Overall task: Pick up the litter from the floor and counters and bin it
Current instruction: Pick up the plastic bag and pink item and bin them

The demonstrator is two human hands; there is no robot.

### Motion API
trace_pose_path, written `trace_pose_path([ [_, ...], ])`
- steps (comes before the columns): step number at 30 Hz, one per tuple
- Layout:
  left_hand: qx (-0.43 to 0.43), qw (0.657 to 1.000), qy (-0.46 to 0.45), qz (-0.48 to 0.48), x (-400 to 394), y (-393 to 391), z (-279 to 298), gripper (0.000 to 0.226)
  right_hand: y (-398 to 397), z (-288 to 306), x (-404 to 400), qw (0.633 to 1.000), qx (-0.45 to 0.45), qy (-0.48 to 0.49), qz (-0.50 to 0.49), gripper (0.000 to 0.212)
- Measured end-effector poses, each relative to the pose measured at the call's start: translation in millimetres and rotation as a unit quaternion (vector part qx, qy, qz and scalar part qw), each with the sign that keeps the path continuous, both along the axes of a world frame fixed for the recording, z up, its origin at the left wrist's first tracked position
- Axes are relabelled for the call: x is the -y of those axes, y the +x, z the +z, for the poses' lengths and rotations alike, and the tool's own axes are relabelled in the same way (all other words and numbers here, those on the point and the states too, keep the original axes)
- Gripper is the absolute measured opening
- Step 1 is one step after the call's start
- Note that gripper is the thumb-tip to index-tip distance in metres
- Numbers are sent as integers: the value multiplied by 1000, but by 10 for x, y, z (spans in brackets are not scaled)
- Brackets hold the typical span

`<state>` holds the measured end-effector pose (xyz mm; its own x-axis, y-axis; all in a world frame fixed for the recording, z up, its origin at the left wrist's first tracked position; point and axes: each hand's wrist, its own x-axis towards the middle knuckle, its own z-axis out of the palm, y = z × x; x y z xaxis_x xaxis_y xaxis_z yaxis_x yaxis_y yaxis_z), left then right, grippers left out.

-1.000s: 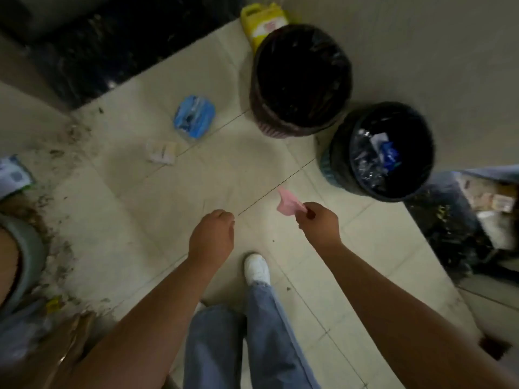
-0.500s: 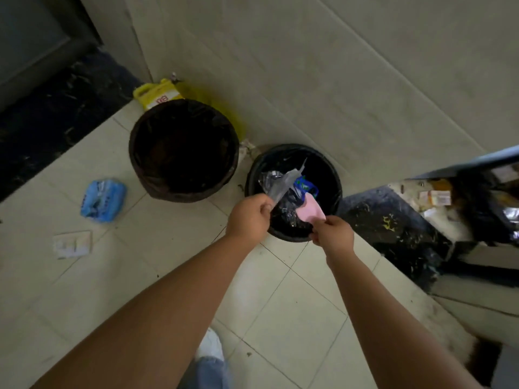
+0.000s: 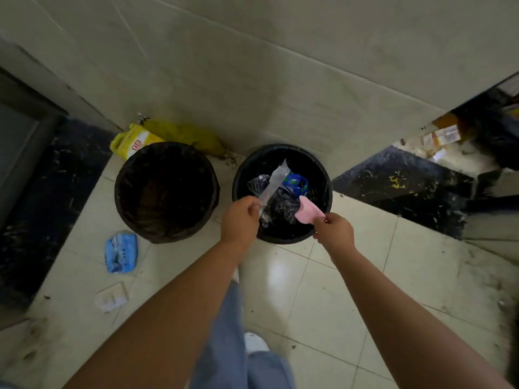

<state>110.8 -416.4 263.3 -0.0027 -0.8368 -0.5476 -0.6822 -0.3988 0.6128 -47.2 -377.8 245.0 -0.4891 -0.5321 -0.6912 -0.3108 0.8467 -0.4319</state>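
Two round black bins stand against the tiled wall. The right bin point(image 3: 323, 178) holds crumpled plastic and a blue wrapper; the left bin point(image 3: 126, 206) looks dark inside. My left hand point(image 3: 240, 217) pinches a long clear plastic wrapper point(image 3: 275, 182) over the right bin's opening. My right hand point(image 3: 334, 228) grips a pink scrap point(image 3: 307, 210) at that bin's near rim. On the floor left of the bins lie a blue packet point(image 3: 121, 252) and a flat white paper piece point(image 3: 111, 297).
A yellow bag point(image 3: 134, 140) lies behind the left bin against the wall. Dark marble strips point(image 3: 398, 186) border the pale floor tiles on both sides. More clutter sits on a ledge at the far right point(image 3: 443, 136). My jeans leg and white shoe point(image 3: 254, 342) are below.
I stepped up to the bins and the view rose. Both hands went from low over the floor to above the right bin; the clear wrapper now shows in my left hand.
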Motion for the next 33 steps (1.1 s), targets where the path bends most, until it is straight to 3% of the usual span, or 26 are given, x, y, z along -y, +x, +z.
trace_pose_path([
  [7,17,996,60,-65,616,-128,-400,28,14,-243,541,999,-14,35,-18,26],
  [9,49,990,92,-99,728,-91,-616,41,76,-385,677,998,23,51,-8,34],
  [12,123,972,132,-151,730,46,-886,65,160,-537,732,988,25,115,96,45],
  [15,173,962,95,-188,611,207,-953,56,201,-570,637,973,-27,141,183,31],
  [17,196,957,93,-194,537,337,-879,57,248,-552,561,960,-43,159,224,33],
  [23,255,949,82,-164,330,908,-399,56,644,-183,590,877,-107,134,449,59],
  [27,290,948,94,-92,81,1454,85,56,1285,179,795,793,-134,78,589,62],
  [33,332,931,151,33,-458,2595,530,55,2553,553,851,694,-132,1,707,61],
])
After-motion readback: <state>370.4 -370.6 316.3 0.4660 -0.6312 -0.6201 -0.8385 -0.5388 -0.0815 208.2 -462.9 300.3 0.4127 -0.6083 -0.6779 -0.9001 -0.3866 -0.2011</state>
